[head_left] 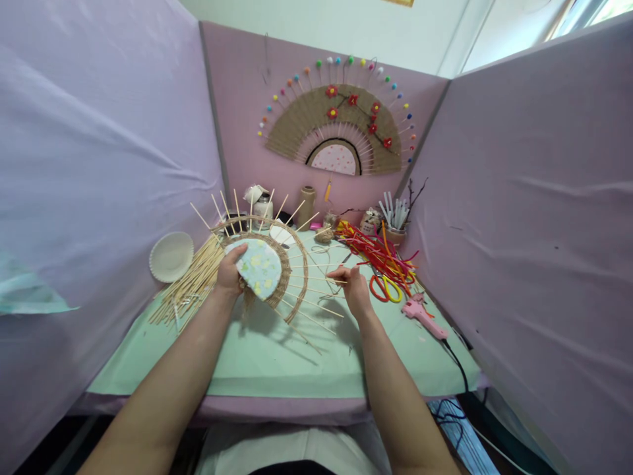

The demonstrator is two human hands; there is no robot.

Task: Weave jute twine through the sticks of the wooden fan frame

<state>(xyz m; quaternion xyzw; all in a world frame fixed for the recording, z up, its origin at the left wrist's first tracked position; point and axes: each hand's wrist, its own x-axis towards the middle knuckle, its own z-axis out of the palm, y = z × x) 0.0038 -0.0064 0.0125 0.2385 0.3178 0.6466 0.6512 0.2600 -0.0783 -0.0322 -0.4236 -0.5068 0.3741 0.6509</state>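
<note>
Left hand: one, gripping one half-woven stick-and-twine fan
Right hand: one, pinching one thin twine strand
White paper plate: one

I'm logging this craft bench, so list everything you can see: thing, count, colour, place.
Woven fan piece: one, tan twine on pale sticks with floral centre, mid-table.
Loose sticks: a pile, pale wood, left of it.
Paper plate: one, white, far left.
Pipe cleaners: a heap, red, orange, yellow, right.
Scissors: one, orange and yellow handles, right.
Glue gun: one, pink, right edge.
Finished fan: one, tan with red flowers, back wall.
Left hand: grips the floral centre.
Right hand: at the stick ends.
</note>
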